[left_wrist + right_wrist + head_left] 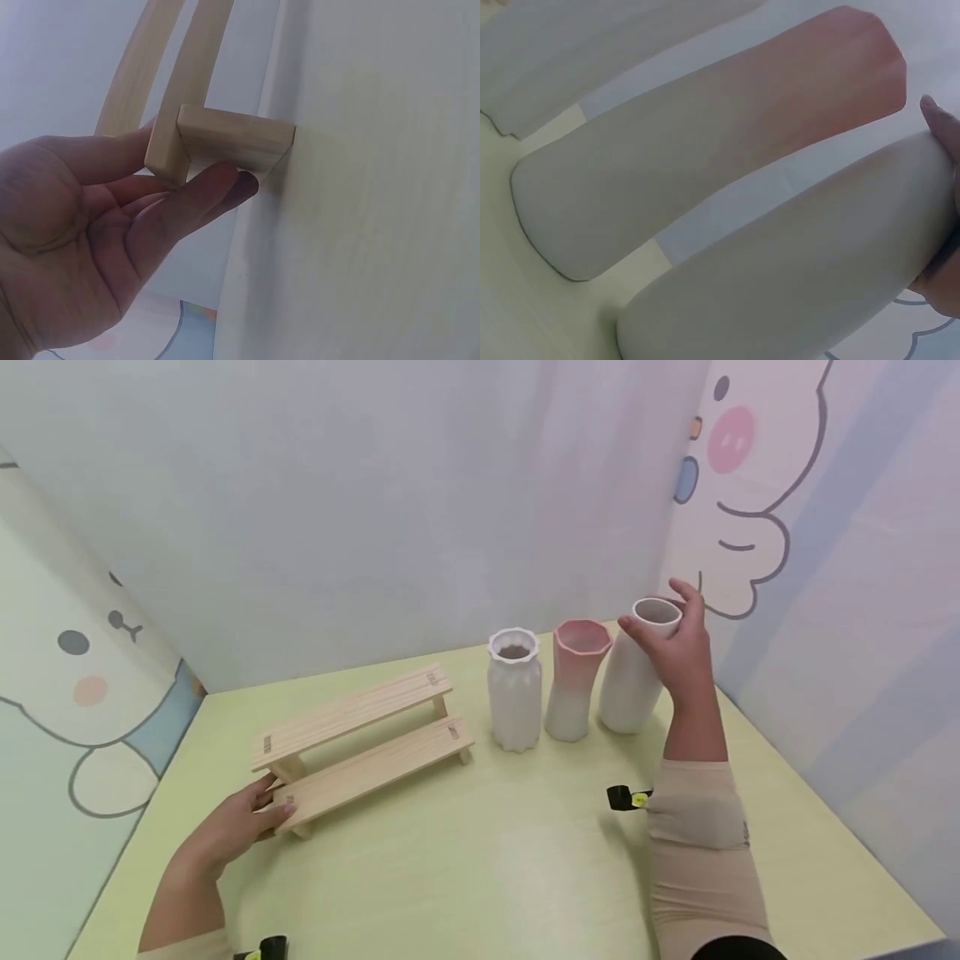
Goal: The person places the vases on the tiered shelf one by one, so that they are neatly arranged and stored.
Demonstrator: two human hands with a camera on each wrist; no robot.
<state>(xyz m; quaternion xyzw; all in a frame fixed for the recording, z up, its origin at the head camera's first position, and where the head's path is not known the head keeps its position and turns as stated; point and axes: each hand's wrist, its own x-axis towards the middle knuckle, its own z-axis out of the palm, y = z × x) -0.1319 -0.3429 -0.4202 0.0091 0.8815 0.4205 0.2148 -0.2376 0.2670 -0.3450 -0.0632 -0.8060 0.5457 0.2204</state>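
My left hand (232,827) grips the near left end of a two-step wooden stand (375,764), thumb on the lower board's front and fingers behind. In the left wrist view, the fingers close around the board's end beside its short leg (236,135). Over on the right, my right hand (684,656) holds a smooth white vase (630,685) near its rim, thumb on one side and fingers on the other. The vase leans slightly, its base low at the table. Beside it stands a pink-and-white vase (572,697), its pink top flared, also seen in the right wrist view (705,142).
Left of the pink-and-white vase stands a ribbed white vase (515,702) with a scalloped rim. All sit on a pale yellow-green table (465,868). Curtain-like walls with cartoon animals (82,668) close off the back and both sides.
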